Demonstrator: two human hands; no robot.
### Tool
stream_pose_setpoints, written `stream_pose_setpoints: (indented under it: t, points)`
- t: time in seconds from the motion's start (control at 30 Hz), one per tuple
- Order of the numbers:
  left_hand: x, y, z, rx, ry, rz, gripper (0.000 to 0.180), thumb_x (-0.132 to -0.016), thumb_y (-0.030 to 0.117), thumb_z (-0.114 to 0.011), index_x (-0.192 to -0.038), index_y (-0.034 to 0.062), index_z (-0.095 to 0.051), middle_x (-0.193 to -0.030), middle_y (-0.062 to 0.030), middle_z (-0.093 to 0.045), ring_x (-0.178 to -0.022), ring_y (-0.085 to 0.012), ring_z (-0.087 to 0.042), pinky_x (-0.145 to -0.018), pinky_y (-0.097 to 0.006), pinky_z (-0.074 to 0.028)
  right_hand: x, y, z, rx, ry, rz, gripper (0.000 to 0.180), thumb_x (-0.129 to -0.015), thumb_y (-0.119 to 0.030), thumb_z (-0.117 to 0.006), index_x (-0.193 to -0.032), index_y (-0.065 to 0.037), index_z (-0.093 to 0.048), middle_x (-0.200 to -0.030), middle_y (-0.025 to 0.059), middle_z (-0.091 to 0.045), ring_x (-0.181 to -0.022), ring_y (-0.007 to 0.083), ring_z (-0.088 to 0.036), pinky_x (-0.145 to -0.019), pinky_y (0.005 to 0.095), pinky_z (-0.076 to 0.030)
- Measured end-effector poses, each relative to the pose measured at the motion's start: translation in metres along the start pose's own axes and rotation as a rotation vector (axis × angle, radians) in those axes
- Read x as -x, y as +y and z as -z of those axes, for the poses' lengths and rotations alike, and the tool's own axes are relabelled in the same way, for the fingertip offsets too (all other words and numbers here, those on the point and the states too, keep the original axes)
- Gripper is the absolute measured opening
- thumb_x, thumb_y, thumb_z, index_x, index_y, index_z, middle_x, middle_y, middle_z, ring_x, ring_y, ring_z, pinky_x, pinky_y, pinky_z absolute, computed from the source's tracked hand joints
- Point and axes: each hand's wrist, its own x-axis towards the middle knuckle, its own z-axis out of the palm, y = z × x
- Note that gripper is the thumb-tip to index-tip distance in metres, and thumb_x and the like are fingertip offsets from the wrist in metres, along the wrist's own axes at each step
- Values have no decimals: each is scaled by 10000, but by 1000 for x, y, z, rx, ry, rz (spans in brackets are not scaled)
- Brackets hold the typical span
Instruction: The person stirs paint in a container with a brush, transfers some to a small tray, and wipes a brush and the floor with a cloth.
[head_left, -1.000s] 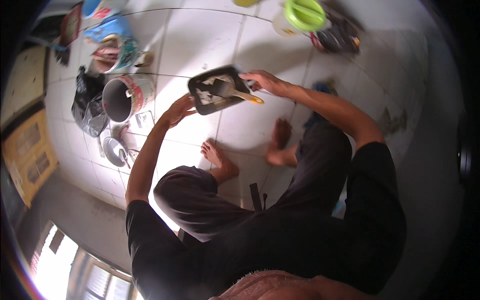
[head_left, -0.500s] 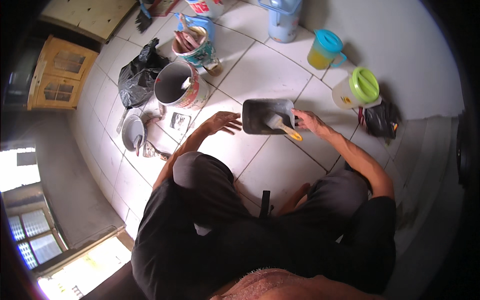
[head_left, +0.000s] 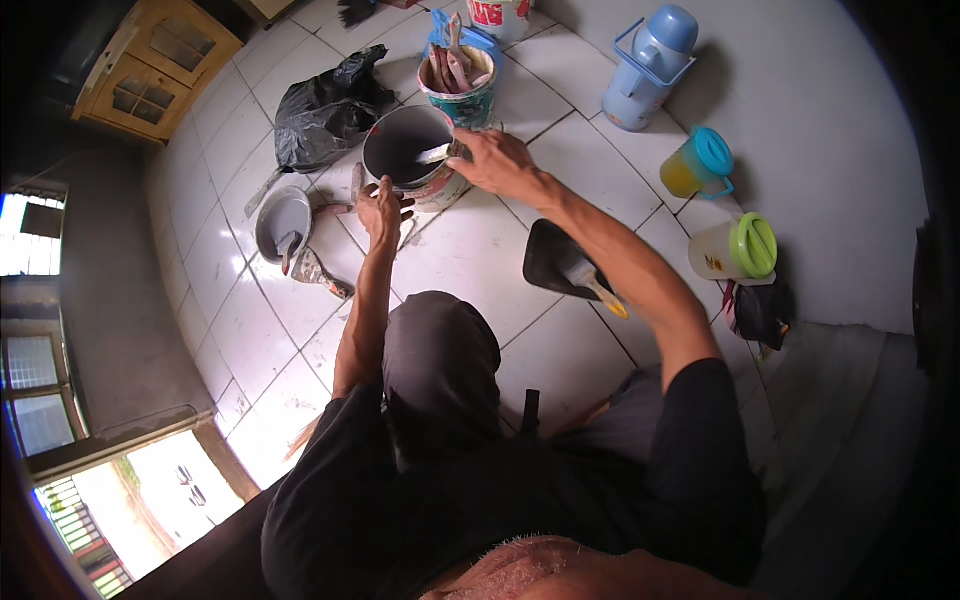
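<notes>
A paint bucket (head_left: 437,192) with a dark grey inside stands on the tiles ahead of me, and a pale whitish object (head_left: 434,154) sits inside near its right rim. My right hand (head_left: 500,165) reaches the bucket's right rim, thumb and fingers apart; whether it presses on the rim is hard to tell. At the near left side of the bucket is my left hand (head_left: 382,210), fingers spread and holding nothing. Partly hidden behind my right forearm, a black tray (head_left: 545,262) lies on the floor with a yellow-handled paintbrush (head_left: 597,288) in it.
Left of the bucket are a grey bowl (head_left: 285,208) with a tool in it and a black plastic bag (head_left: 325,125). A teal bucket of brushes (head_left: 465,103) stands behind. Along the right wall are a blue flask (head_left: 648,85), a blue-lidded pitcher (head_left: 690,168) and a green-lidded jug (head_left: 722,252).
Both hands have left the black tray and moved forward and left to the paint bucket. The tray stays on the floor with the paintbrush inside. My view has shifted.
</notes>
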Motion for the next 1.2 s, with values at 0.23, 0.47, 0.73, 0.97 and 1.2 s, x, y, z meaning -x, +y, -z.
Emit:
stream_pose_setpoints:
  t: [0.23, 0.47, 0.73, 0.97, 1.2]
  points:
    - [-27, -4, 16, -154, -6, -121, 481, -848, 212, -630, -1108, -165, -482, -727, -203, -664, -565, -267, -689, -448, -318, -557, -30, -8, -48, 184, -91, -109, 147, -836, -131, -557, -802, -9, -632, -809, 203, -664, -755, 341, -672, -666, 407, -540]
    - [-9, -13, 31, -442, -21, -343, 475, -813, 255, -653, -1031, -141, -506, -649, -183, -663, -584, -260, -692, -582, -338, -538, -7, -10, -32, 233, 176, 116, 147, -785, -59, -539, -909, 15, -570, -748, 206, -644, -684, 358, -654, -627, 428, -527]
    - [30, 15, 26, -704, -69, -486, 406, -803, 312, -650, -1002, -22, -536, -673, -157, -659, -694, -335, -657, -658, -420, -493, 39, -9, 17, 60, -30, -28, 127, -764, -33, -526, -867, 20, -577, -665, 236, -610, -640, 400, -634, -592, 468, -511]
    - [30, 26, 10, -952, -79, -839, 444, -812, 311, -606, -1069, -39, -513, -701, -197, -650, -647, -369, -655, -680, -449, -505, 65, 3, 14, 191, -95, -58, 126, -819, -45, -490, -848, 21, -593, -745, 238, -637, -713, 381, -653, -627, 443, -518]
    - [41, 43, 0, -928, -235, -802, 361, -791, 302, -640, -966, 5, -534, -723, -204, -612, -683, -395, -614, -654, -481, -468, 81, 24, 21, 89, -40, 93, 178, -913, -145, -429, -925, -14, -549, -816, 148, -638, -781, 317, -654, -668, 425, -517]
